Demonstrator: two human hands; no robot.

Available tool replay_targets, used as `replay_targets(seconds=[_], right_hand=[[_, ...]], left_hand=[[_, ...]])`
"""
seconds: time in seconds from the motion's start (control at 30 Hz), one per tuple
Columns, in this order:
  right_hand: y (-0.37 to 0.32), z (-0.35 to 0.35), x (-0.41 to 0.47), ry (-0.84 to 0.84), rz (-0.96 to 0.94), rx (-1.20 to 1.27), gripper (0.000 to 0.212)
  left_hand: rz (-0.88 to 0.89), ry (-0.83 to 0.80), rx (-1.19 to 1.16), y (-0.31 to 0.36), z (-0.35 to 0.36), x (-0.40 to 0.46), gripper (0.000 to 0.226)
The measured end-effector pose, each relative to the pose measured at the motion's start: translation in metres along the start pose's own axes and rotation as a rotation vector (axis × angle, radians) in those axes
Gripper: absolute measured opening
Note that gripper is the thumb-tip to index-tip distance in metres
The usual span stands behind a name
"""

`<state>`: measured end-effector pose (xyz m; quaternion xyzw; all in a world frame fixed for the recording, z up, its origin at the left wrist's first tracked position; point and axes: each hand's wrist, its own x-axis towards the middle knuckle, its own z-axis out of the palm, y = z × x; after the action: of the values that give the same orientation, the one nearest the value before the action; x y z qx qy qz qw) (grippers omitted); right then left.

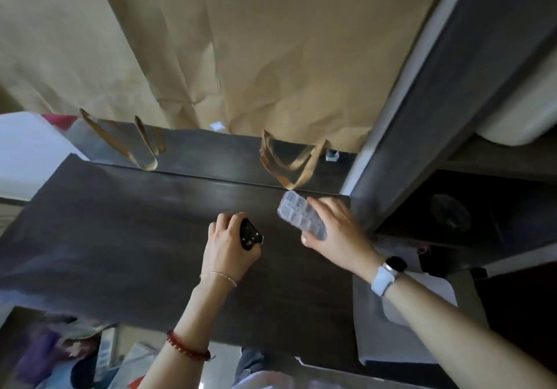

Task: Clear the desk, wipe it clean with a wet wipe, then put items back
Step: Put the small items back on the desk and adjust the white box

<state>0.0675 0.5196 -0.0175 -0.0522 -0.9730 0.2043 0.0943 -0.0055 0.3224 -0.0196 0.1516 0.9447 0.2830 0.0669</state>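
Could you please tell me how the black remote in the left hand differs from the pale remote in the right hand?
The black remote is dark and short; the pale remote is translucent whitish and clearly longer. The left hand curls round the black remote, hiding much of it, while the right hand grips the pale remote from the side, leaving its button face visible. Both are held low over the dark desk.

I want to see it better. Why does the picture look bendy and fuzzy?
Head view: the wide lens bends the dark desk edges; the bottom-left clutter is blurred; pale light glares off the desktop; the left hand and right hand look fairly sharp.
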Motion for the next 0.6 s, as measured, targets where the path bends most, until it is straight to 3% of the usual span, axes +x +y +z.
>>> replay_targets(seconds=[0.17,0.3,0.6], right_hand=[[0.006,0.01,0.08,-0.324,0.095,-0.276,0.047],[0.023,0.027,0.094,-0.566,0.226,-0.433,0.034],[0.05,0.059,0.091,-0.599,0.245,-0.566,0.048]], left_hand=[[0.029,-0.086,-0.03,-0.033,-0.01,0.049,0.054],[0.046,-0.18,-0.038,-0.046,-0.003,0.068,0.054],[0.085,-0.252,-0.056,-0.059,0.016,0.074,0.058]])
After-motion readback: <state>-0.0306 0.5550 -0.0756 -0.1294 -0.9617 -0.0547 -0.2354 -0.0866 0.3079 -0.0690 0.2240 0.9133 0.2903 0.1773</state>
